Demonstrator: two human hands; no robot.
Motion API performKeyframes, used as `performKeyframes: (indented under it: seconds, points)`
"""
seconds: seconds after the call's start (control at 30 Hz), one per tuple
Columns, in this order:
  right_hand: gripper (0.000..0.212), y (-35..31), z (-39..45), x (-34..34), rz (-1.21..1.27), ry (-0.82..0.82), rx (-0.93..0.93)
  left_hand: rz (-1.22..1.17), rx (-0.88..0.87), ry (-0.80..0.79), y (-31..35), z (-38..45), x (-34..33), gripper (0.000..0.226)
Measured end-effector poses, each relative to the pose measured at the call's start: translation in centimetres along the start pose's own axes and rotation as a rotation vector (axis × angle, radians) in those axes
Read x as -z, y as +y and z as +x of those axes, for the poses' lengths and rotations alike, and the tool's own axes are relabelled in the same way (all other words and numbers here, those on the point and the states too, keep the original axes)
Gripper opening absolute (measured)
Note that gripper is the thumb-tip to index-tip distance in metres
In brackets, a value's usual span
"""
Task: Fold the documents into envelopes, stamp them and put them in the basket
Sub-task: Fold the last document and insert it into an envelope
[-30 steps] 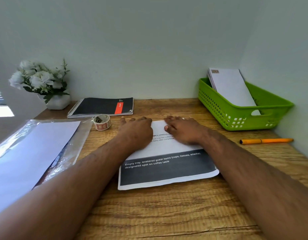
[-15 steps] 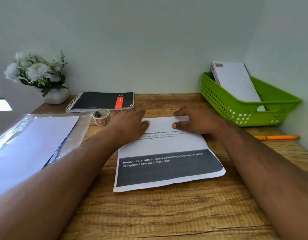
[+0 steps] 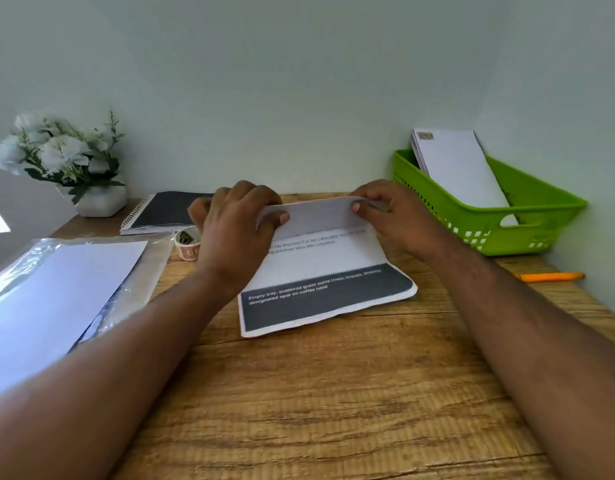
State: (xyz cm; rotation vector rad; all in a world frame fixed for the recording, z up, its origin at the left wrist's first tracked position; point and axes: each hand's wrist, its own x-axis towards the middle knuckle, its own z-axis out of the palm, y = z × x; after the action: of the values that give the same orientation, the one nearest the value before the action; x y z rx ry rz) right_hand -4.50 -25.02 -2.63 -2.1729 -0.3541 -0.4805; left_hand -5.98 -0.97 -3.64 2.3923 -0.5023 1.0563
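Right at the middle of the grainy brown wooden desk (image 3: 333,393) lies the white printed paper document (image 3: 320,261), a thin sheet with lines of small text and a broad dark grey band with white lettering along its near edge. Its far edge is lifted off the wood and curled toward the person, while the near part rests flat, its corners slightly wavy. The left hand (image 3: 237,230) grips the raised edge at its left end, fingers curled behind and thumb pressed on the front. The right hand (image 3: 389,213) pinches the same edge at its right end, thumb over the paper and fingers tucked behind.

Just left of the left hand sits a small roll of stamps (image 3: 187,244), reddish and white. Behind it lies a black spiral-bound notebook (image 3: 167,211) with a wire spine. At the far left corner stands a white pot of pale artificial flowers (image 3: 62,161). Along the left side, a clear glossy plastic sleeve holding white sheets (image 3: 57,292) lies flat.

To the right, against the wall, a bright green perforated plastic basket (image 3: 527,220) holds white envelopes (image 3: 458,168) leaning upright, the front one stamped at its top corner. An orange pen (image 3: 550,277) lies near the basket's front.
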Motion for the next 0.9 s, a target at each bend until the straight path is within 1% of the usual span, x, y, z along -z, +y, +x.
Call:
performKeyframes:
  seconds: [0.07, 0.13, 0.17, 0.23, 0.33, 0.4, 0.47, 0.57, 0.63, 0.7, 0.8, 0.9]
  points:
    - [0.013, 0.1, 0.1, 0.0, -0.125, 0.054, 0.089, 0.022, -0.003, 0.01, 0.1, -0.1, 0.0, 0.011]
    - [0.017, 0.2, 0.0, 0.1, -0.356, 0.062, 0.217, 0.099, 0.008, -0.074, 0.3, -0.3, 0.1, 0.009]
    - [0.018, 0.4, 0.0, 0.1, -0.463, 0.036, 0.257, 0.156, 0.01, -0.141, 0.5, -0.4, 0.2, 0.009]
    - [0.02, 0.6, -0.1, 0.2, -0.573, -0.098, 0.239, 0.233, 0.001, -0.286, 0.8, -0.6, 0.3, 0.014]
    - [0.026, 0.5, -0.5, 0.2, -0.537, -0.343, 0.07, 0.282, -0.029, -0.476, 1.6, -0.7, 0.2, 0.022]
    - [0.032, 0.1, -0.7, 0.3, -0.544, -0.443, -0.031, 0.256, -0.005, -0.608, 1.9, -0.8, -0.3, 0.027]
    - [0.035, -0.4, -0.8, 0.4, -0.516, -0.508, -0.105, 0.177, 0.071, -0.699, 2.1, -0.9, -0.8, 0.033]
    - [0.029, -0.8, -0.9, 0.4, -0.456, -0.506, -0.144, 0.099, 0.159, -0.716, 2.1, -1.3, -1.5, 0.039]
    - [0.028, -0.8, -1.0, 0.3, -0.435, -0.476, -0.144, 0.134, 0.14, -0.77, 1.8, -1.4, -2.0, 0.056]
    - [0.032, -0.9, -1.0, 0.3, -0.429, -0.451, -0.145, 0.196, 0.111, -0.824, 1.6, -1.5, -2.5, 0.068]
    - [0.039, -1.1, -1.1, 0.2, -0.476, -0.458, -0.153, 0.243, 0.114, -0.871, 1.5, -1.5, -2.7, 0.07]
    - [0.034, -1.1, -1.1, -0.1, -0.42, -0.416, -0.166, 0.214, 0.128, -0.863, 1.6, -1.5, -2.7, 0.069]
